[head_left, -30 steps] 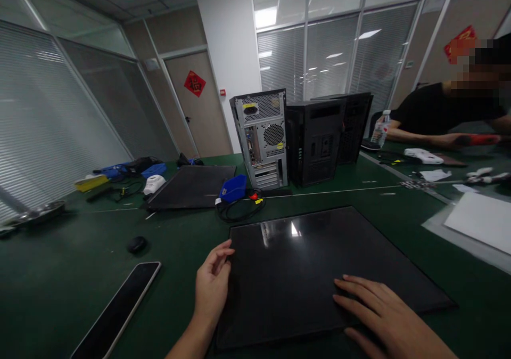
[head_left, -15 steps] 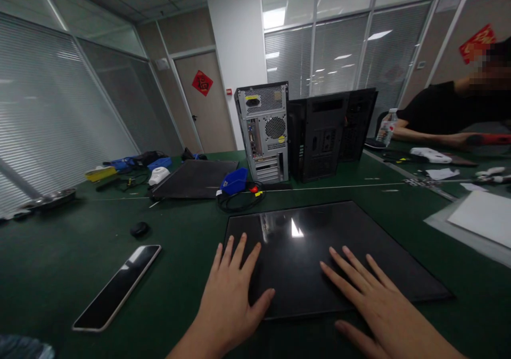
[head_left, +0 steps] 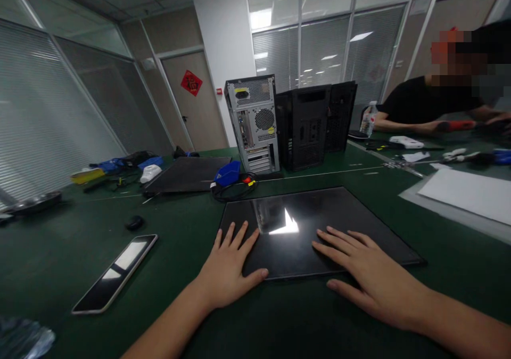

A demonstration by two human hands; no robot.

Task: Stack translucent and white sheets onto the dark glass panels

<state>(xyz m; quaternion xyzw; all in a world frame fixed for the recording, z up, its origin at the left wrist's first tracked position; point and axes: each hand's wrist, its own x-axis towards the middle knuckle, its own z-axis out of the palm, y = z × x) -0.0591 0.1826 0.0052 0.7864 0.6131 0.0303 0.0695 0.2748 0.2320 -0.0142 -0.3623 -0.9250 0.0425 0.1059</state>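
Observation:
A glossy black panel (head_left: 287, 260), likely a computer case side panel, lies flat on the green table in front of me, with a bright light reflection on its surface. My left hand (head_left: 225, 271) rests over its near left corner, fingers spread. Over the panel's near edge, to the right, is my right hand (head_left: 369, 282), its fingers stretched out and the thumb off the edge. Neither hand grips anything. Beyond the panel stands an open computer tower (head_left: 255, 124), rear side toward me.
A phone (head_left: 115, 276) and a small black round object (head_left: 134, 222) lie left. Behind are a dark flat panel (head_left: 187, 175), a blue bin (head_left: 227, 173) with cables, and a black case (head_left: 309, 130). White sheets (head_left: 471, 194) lie right; a person (head_left: 431, 100) sits beyond, holding a red tool.
My view has shifted to the right. Both hands stay spread over the panel; my right hand sits a little farther in and turned more sideways. The co-worker's arms have moved.

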